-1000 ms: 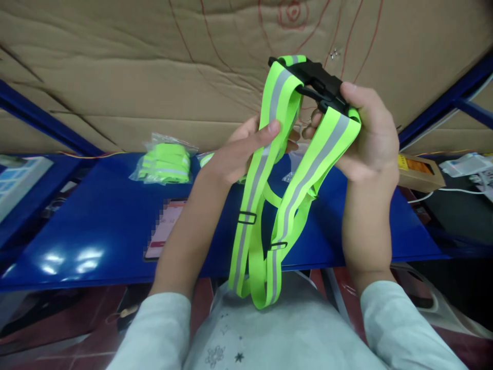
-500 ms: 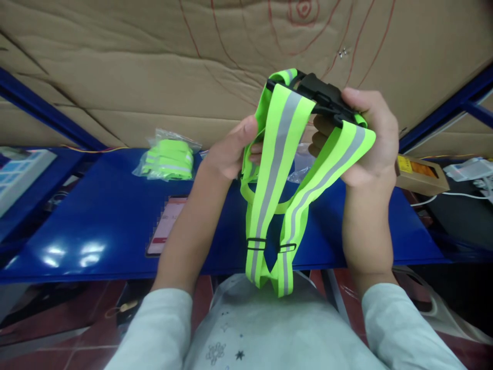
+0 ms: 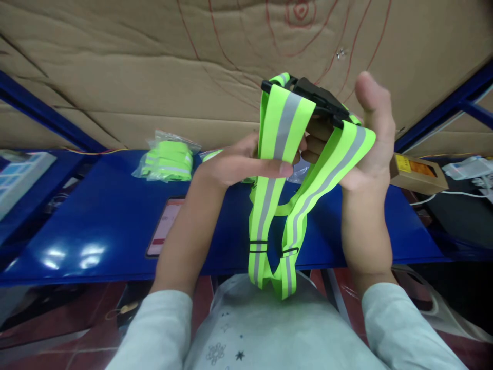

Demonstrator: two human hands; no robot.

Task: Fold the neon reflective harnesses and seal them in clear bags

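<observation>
A neon-green reflective harness (image 3: 283, 133) with grey stripes hangs in loops over the front of the table, its lower ends near the light shirt. Its black buckle (image 3: 321, 97) is at the top, between the hands. My left hand (image 3: 250, 162) grips the left strap, thumb across its front and fingers behind. My right hand (image 3: 370, 133) supports the buckle end from behind; its thumb is raised off the buckle and its fingers are curled behind the straps, partly hidden. Two black sliders (image 3: 258, 246) sit low on the straps.
On the blue table (image 3: 103, 221) lie a bagged green harness (image 3: 169, 160) and a phone (image 3: 165, 228) beside my left forearm. A small cardboard box (image 3: 418, 174) and white cables are at the right. Cardboard with red lines (image 3: 154, 77) stands behind.
My left hand has moved right, its thumb now over the front of the left strap. My right thumb has lifted off the buckle. The harness has shifted slightly.
</observation>
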